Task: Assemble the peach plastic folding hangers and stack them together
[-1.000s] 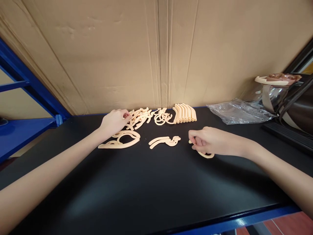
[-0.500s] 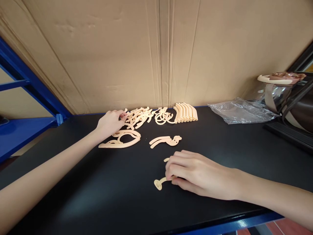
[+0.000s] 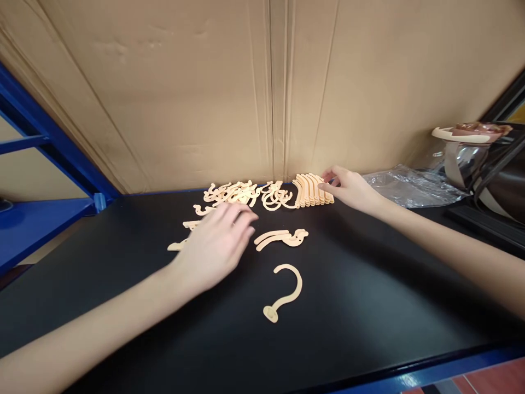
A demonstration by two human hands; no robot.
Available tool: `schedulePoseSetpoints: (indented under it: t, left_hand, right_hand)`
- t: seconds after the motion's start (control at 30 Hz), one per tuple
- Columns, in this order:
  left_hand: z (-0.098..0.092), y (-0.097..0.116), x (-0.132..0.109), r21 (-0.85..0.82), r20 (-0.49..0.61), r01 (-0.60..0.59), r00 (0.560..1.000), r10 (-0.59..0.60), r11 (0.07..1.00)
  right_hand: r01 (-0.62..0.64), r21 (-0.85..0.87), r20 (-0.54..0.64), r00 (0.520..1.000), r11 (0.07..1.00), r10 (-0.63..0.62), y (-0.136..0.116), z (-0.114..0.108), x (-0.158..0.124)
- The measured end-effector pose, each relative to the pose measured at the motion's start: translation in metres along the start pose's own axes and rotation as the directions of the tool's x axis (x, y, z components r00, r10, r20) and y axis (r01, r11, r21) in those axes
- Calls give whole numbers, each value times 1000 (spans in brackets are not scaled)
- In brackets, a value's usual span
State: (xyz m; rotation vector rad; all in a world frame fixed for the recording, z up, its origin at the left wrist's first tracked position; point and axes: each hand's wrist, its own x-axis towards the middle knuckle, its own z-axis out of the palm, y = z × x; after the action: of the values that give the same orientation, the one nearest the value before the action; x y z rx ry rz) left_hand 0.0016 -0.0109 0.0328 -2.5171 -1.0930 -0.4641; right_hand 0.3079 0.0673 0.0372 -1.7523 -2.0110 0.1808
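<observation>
On the black table [image 3: 369, 295] a pale wooden hook-shaped piece [image 3: 286, 290] lies alone, with no hand on it. My left hand [image 3: 217, 243] hovers palm down, fingers stretched out, over the large curved pieces [image 3: 176, 246], hiding most of them; I see nothing in it. Just to its right lies a pair of small curved pieces [image 3: 281, 238]. My right hand [image 3: 348, 189] reaches to the back, thumb and forefinger pinched on the right end of a row of upright curved pieces [image 3: 311, 191]. A loose pile of pieces [image 3: 232, 194] and some scroll-shaped ones [image 3: 274, 198] lie along the back.
A cardboard sheet [image 3: 266, 82] forms the back wall. A crumpled clear plastic bag [image 3: 410, 189] lies at the back right, with a clear-visored object [image 3: 467, 145] and dark frame beyond it. Blue shelf bars [image 3: 49, 142] stand at the left. The table's blue front edge [image 3: 410, 375] is close.
My right hand let go of the hook-shaped piece near the front and went back to the row of upright pieces. My left hand came away from the pile toward me and to the right.
</observation>
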Motion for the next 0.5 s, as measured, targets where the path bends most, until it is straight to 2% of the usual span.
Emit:
schedulePoseSetpoints:
  t: [0.1, 0.2, 0.33, 0.5]
  left_hand:
    - [-5, 32, -12, -194, 16, -156, 987, 162, 969]
    - [-5, 47, -23, -383, 34, -219, 967, 251, 897]
    - [-2, 44, -29, -499, 43, -268, 942, 332, 824]
    - [2, 37, -28, -554, 38, -225, 955, 294, 802]
  right_hand:
    - [-106, -81, 25, 994, 991, 108, 15, 10, 28]
    - [-176, -122, 76, 980, 977, 186, 20, 18, 42]
    - [-211, -139, 113, 967, 967, 228, 21, 22, 51]
    - [-205, -170, 94, 970, 964, 223, 24, 21, 53]
